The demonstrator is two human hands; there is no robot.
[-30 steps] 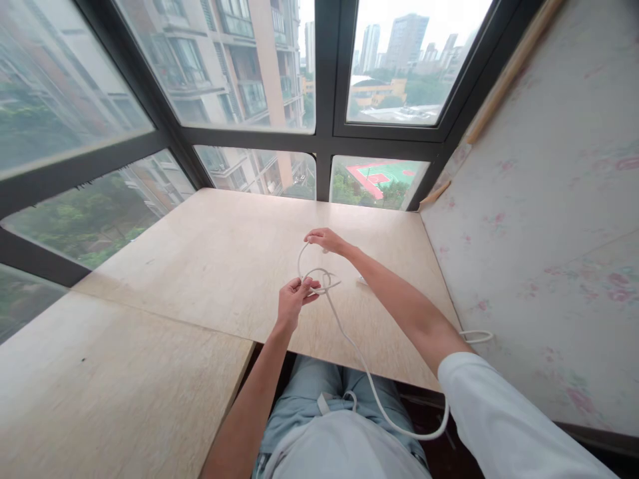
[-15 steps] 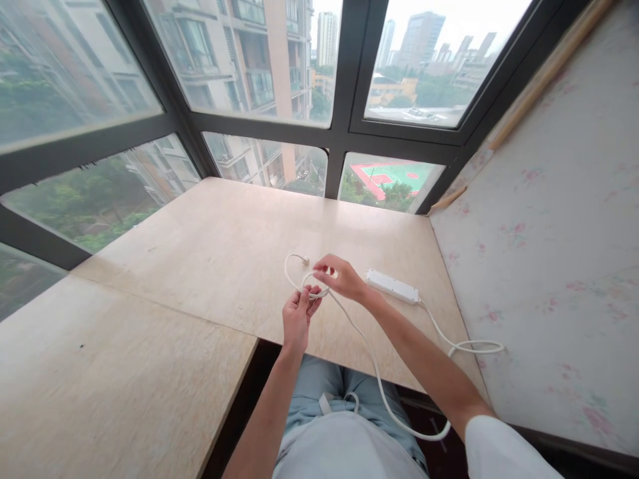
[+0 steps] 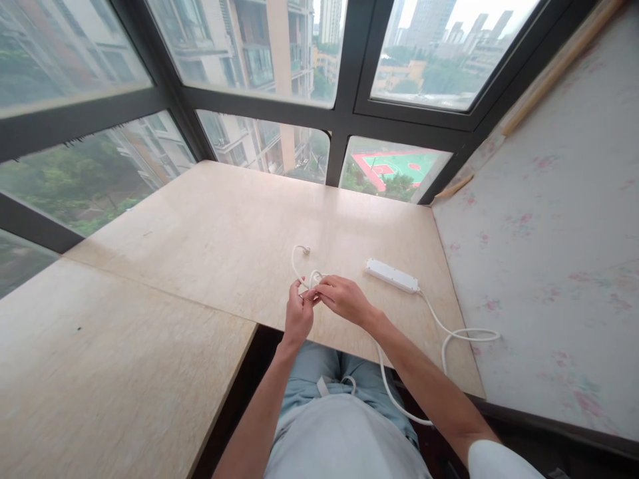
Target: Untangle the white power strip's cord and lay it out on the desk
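My left hand [image 3: 299,313] is closed on the looped part of a white power cord [image 3: 294,261]. Close against it, my right hand [image 3: 344,298] pinches the same cord, so the fingertips of both hands nearly meet. Small loops stand up between the fingers; how they cross is partly hidden. The cord's plug end [image 3: 306,250] sticks out beyond my hands, over the stone ledge. To the right a white power strip [image 3: 392,275] lies on the ledge, its cord curling toward the wall and hanging down past the front edge under my right arm.
The pale stone ledge [image 3: 224,226] has a seam and a cut-out corner at its front, by my legs. Dark-framed windows [image 3: 339,120] rise behind it. A wall with flowered paper [image 3: 539,266] bounds the right side.
My right hand has come down and closed on the cord beside my left hand. The loops have drawn in smaller. The view has tilted slightly downward.
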